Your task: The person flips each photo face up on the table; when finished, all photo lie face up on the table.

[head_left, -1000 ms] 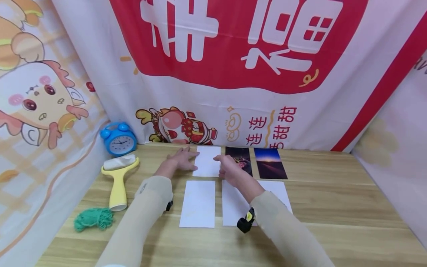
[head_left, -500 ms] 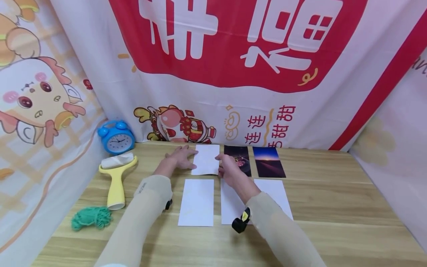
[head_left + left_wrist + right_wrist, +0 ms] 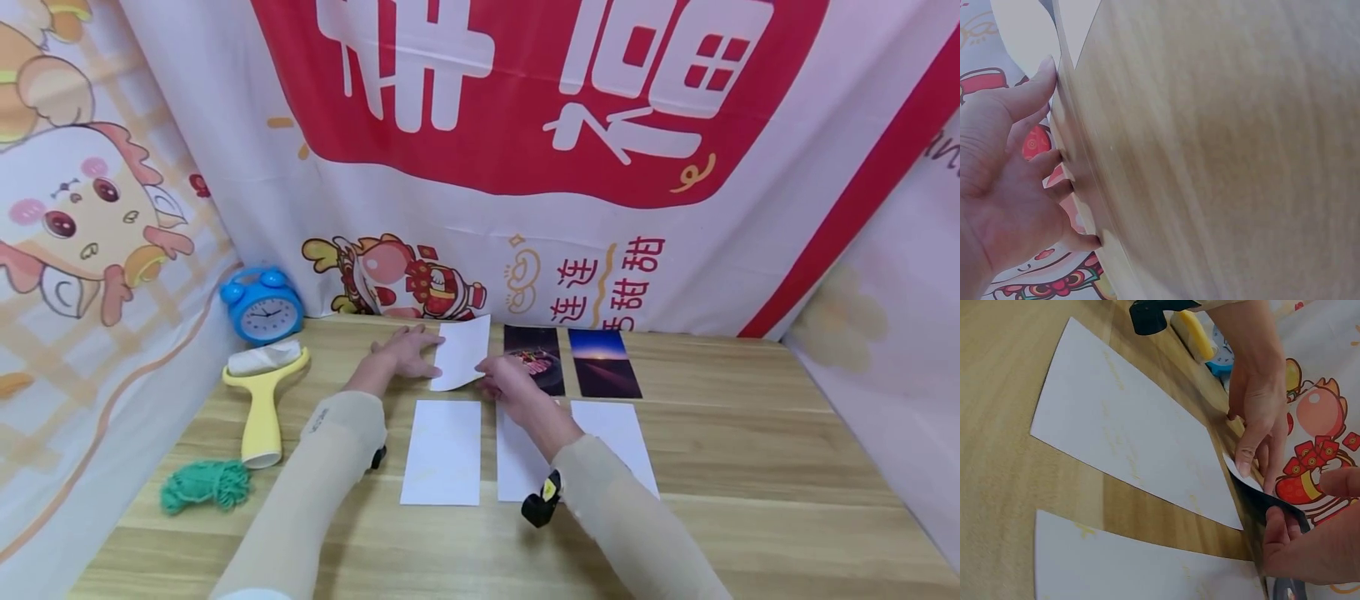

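Note:
A photo card (image 3: 457, 358), white side up, is lifted off the table on its right side and bends upward. In the right wrist view its underside (image 3: 1259, 500) looks dark. My right hand (image 3: 519, 390) pinches this card at its lower right edge between thumb and fingers. On the opposite edge rests my left hand (image 3: 405, 352), its thumb at the card and its other fingers spread on the wood. The left wrist view shows the left hand (image 3: 1016, 169) with fingers apart, the thumb tip overlapping the white card (image 3: 1025, 31).
Right of the card lie a food photo (image 3: 536, 346) and a sunset photo (image 3: 603, 364). In the nearer row are white cards (image 3: 441, 454), partly under my right arm. At the left stand a blue alarm clock (image 3: 264, 307), a yellow lint roller (image 3: 262, 412) and green yarn (image 3: 204, 485).
The card lay flat a second ago; its right side has since risen and curled up in my right hand. My left hand has stayed at the left edge.

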Demonstrator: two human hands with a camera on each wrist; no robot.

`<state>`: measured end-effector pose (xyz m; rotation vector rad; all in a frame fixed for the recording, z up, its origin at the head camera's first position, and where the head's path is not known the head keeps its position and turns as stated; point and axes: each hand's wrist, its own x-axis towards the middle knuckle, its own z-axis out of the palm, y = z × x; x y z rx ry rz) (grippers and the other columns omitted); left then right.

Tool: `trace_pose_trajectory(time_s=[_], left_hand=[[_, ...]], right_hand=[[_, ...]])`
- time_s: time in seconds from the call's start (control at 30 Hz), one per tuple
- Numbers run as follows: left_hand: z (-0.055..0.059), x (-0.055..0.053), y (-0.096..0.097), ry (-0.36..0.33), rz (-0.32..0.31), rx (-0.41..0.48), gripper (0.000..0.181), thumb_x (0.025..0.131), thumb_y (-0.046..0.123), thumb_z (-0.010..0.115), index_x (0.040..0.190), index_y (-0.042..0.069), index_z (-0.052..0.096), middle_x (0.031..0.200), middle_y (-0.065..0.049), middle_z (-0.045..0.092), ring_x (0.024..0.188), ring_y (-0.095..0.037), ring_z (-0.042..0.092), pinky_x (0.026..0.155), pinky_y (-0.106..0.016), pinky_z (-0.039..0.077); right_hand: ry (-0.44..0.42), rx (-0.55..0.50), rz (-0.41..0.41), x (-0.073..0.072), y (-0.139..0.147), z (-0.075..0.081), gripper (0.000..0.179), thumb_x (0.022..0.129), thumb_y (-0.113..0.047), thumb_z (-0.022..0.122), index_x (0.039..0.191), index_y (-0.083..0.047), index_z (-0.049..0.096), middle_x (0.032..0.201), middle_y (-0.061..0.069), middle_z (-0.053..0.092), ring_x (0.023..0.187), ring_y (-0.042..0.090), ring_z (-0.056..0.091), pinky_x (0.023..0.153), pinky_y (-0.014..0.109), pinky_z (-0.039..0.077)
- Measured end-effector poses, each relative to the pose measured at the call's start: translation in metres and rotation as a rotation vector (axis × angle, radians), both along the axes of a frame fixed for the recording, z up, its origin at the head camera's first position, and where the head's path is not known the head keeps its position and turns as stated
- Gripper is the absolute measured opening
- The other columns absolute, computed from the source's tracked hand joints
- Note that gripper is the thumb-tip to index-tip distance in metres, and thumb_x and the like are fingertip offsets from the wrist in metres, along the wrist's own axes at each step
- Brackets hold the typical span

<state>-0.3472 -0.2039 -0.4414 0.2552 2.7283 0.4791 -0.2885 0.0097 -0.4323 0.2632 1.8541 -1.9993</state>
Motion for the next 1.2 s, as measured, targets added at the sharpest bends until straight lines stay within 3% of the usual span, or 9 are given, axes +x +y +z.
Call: trace_pose_trajectory(time_s=[0.1,0.27,0.4,0.5,0.6,0.7,0.8,1.0,1.2], left_hand=[[0.001,0.001,-0.001,-0.001,-0.006,0.000,0.072,0.096,0.046,0.069,0.160,0.030,0.041,0.177,-0.015,0.011,0.163,-0.047,0.005,0.120,-0.085,0.006],[0.007,0.004,0.002,-0.001,0.013,-0.021,0.072,0.096,0.045,0.069,0.160,0.031,0.040,0.177,-0.014,0.010,0.163,-0.046,0.006,0.119,-0.085,0.007],[0.010,0.005,0.009,0.019,0.005,-0.063,0.072,0.095,0.047,0.069,0.159,0.030,0.041,0.176,-0.014,0.015,0.162,-0.046,0.011,0.118,-0.087,0.010],[0.010,0.005,0.014,0.033,-0.003,-0.111,0.073,0.095,0.052,0.068,0.159,0.031,0.041,0.175,-0.015,0.019,0.161,-0.047,0.015,0.118,-0.087,0.010],[0.010,0.006,0.017,0.044,0.000,-0.149,0.074,0.094,0.056,0.067,0.159,0.031,0.041,0.175,-0.016,0.021,0.161,-0.048,0.017,0.119,-0.086,0.010],[0.010,0.008,0.016,0.057,-0.001,-0.151,0.075,0.094,0.059,0.066,0.158,0.029,0.043,0.173,-0.017,0.025,0.160,-0.049,0.019,0.120,-0.085,0.010],[0.010,0.008,0.017,0.068,-0.014,-0.097,0.072,0.095,0.061,0.064,0.156,0.026,0.046,0.171,-0.015,0.032,0.159,-0.047,0.023,0.120,-0.084,0.014],[0.010,0.006,0.018,0.001,-0.003,0.167,0.068,0.100,0.060,0.057,0.153,0.017,0.052,0.166,-0.013,0.042,0.157,-0.042,0.029,0.127,-0.069,0.023],[0.015,0.002,0.020,-0.098,0.055,0.364,0.068,0.106,0.057,0.046,0.158,0.013,0.043,0.167,-0.017,0.038,0.156,-0.039,0.035,0.128,-0.059,0.032]], right_hand=[[-0.011,0.004,0.021,0.002,-0.003,-0.005,0.020,0.094,0.000,0.057,0.113,0.004,0.060,0.073,-0.001,0.061,0.068,0.010,0.056,0.068,0.022,0.045],[0.064,0.038,0.035,0.004,-0.013,-0.013,0.057,0.086,0.006,0.060,0.141,0.009,0.044,0.083,0.001,0.058,0.068,0.011,0.051,0.066,0.021,0.044],[0.174,0.171,0.013,0.003,-0.019,-0.019,0.055,0.087,0.005,0.066,0.137,0.005,0.043,0.110,0.014,0.063,0.083,0.015,0.057,0.073,0.022,0.050],[0.238,0.272,-0.003,0.004,-0.022,-0.021,0.050,0.089,0.003,0.067,0.133,0.003,0.043,0.129,0.025,0.062,0.104,0.024,0.063,0.087,0.029,0.056],[0.278,0.327,-0.016,0.006,-0.024,-0.021,0.051,0.088,0.005,0.067,0.133,0.003,0.043,0.131,0.029,0.063,0.114,0.032,0.063,0.098,0.039,0.056],[0.326,0.349,-0.031,0.007,-0.026,-0.022,0.056,0.084,0.009,0.066,0.133,0.004,0.042,0.126,0.031,0.067,0.113,0.036,0.065,0.100,0.043,0.055],[0.379,0.337,-0.044,0.007,-0.025,-0.023,0.058,0.084,0.011,0.065,0.136,0.003,0.041,0.124,0.031,0.068,0.115,0.038,0.067,0.100,0.043,0.056],[0.494,0.343,-0.044,0.008,-0.023,-0.023,0.052,0.093,0.006,0.060,0.141,0.002,0.040,0.131,0.030,0.064,0.122,0.042,0.066,0.107,0.048,0.056],[0.510,0.404,-0.048,0.012,-0.022,-0.022,0.047,0.096,0.006,0.054,0.140,-0.001,0.040,0.131,0.031,0.065,0.115,0.041,0.070,0.092,0.044,0.063]])
